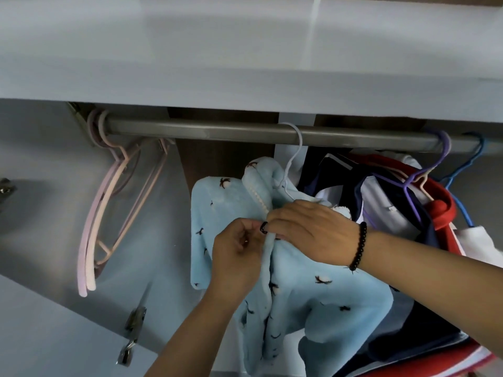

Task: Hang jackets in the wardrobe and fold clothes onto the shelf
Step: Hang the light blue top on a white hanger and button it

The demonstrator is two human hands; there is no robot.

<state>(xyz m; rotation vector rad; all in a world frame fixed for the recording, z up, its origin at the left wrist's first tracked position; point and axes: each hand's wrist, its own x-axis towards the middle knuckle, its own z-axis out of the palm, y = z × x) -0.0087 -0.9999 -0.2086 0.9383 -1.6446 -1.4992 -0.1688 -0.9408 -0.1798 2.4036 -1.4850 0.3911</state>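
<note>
A light blue fleece jacket (pixel 299 281) with small dark prints hangs on a white wire hanger (pixel 294 159) from the grey wardrobe rail (pixel 217 130). My left hand (pixel 239 257) pinches the left front edge of the jacket at chest height. My right hand (pixel 307 229), with a black bead bracelet on the wrist and a dark ring, grips the right front edge beside it. The two hands meet at the jacket's front opening.
Several empty pink hangers (pixel 109 213) hang at the rail's left end. To the right hang a navy, white and red garment (pixel 381 202) on a purple hanger (pixel 424 170) and a blue hanger (pixel 462 191). A white shelf board (pixel 245 63) runs above the rail. The open door carries metal hinges (pixel 133 330).
</note>
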